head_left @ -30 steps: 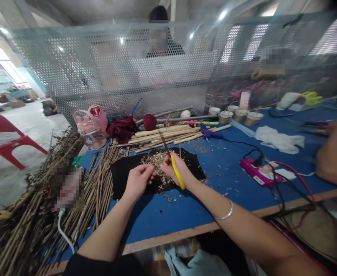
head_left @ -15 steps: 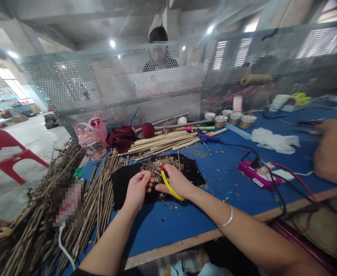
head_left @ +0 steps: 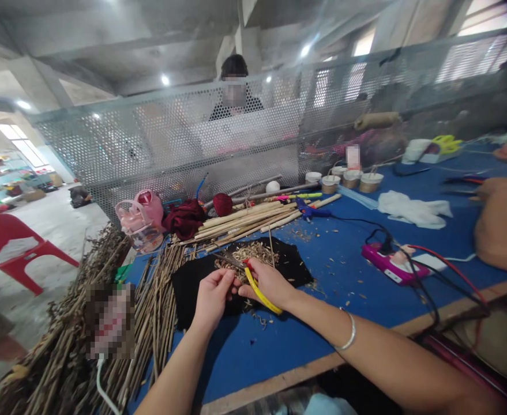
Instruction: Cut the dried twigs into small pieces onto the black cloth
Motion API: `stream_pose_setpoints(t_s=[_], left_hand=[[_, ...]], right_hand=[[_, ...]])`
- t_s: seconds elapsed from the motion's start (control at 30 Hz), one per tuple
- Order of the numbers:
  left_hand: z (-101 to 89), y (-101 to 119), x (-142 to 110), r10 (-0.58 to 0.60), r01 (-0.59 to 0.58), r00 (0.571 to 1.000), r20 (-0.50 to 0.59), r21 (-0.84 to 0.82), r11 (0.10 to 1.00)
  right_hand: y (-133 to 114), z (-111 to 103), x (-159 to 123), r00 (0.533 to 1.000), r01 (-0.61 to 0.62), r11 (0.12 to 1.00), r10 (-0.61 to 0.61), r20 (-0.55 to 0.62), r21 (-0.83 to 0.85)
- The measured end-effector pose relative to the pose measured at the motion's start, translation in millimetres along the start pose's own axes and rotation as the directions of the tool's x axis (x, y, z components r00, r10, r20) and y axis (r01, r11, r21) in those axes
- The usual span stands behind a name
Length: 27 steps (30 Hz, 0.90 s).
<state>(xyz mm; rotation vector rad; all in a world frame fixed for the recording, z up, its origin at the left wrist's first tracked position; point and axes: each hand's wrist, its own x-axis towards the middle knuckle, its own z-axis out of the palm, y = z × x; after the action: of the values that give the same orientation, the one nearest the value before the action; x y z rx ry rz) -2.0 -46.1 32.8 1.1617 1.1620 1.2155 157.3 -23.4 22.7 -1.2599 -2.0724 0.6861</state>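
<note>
My right hand (head_left: 273, 283) is closed around a pair of scissors with yellow handles (head_left: 259, 293); the dark blades point left, over a heap of pale brown chips (head_left: 255, 252). Close beside it, my left hand (head_left: 214, 293) is pinched near the blade tips. What sits between its fingertips is too small to make out. Under both hands lies a black cloth (head_left: 188, 288) that carries the chips, on a blue tabletop (head_left: 253, 360). A thin stick (head_left: 271, 245) stands up out of the heap.
Dry branches and stalks (head_left: 149, 311) cover the left side. Peeled sticks (head_left: 244, 218) and a blue glue gun (head_left: 311, 208) lie behind the cloth. To the right are a magenta power strip (head_left: 387, 264) with cables, white gloves (head_left: 413, 208) and another person's arm (head_left: 502, 225). A perforated screen (head_left: 171, 144) stands behind.
The scissors have swung from pointing away to pointing left, and their blades came down over the chips. My two hands have drawn closer together. The camera view tilted upward.
</note>
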Motion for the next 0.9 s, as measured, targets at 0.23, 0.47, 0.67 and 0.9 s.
stream_pose_setpoints(t_s=[0.23, 0.47, 0.67, 0.9], left_hand=[[-2.3, -2.3, 2.7, 0.008, -0.008, 0.999, -0.031, 0.010, 1.000], [-3.8, -3.3, 3.0, -0.001, 0.002, 0.999, -0.036, 0.039, 0.999], [-4.4, -4.5, 3.7, -0.001, -0.003, 0.997, -0.081, -0.050, 0.999], [-4.5, -5.5, 4.0, -0.002, 0.001, 1.000, -0.028, -0.060, 0.998]], right_hand=[[0.9, -3.5, 1.1, 0.999, -0.047, 0.987, 0.043, -0.028, -0.152], [7.5, -4.5, 5.0, 0.995, -0.099, 0.977, 0.094, -0.036, -0.189], [0.5, -8.9, 2.2, 0.996, -0.087, 0.982, 0.087, -0.008, -0.170], [-1.6, -7.4, 0.6, 1.000, -0.020, 0.986, 0.020, 0.000, -0.164]])
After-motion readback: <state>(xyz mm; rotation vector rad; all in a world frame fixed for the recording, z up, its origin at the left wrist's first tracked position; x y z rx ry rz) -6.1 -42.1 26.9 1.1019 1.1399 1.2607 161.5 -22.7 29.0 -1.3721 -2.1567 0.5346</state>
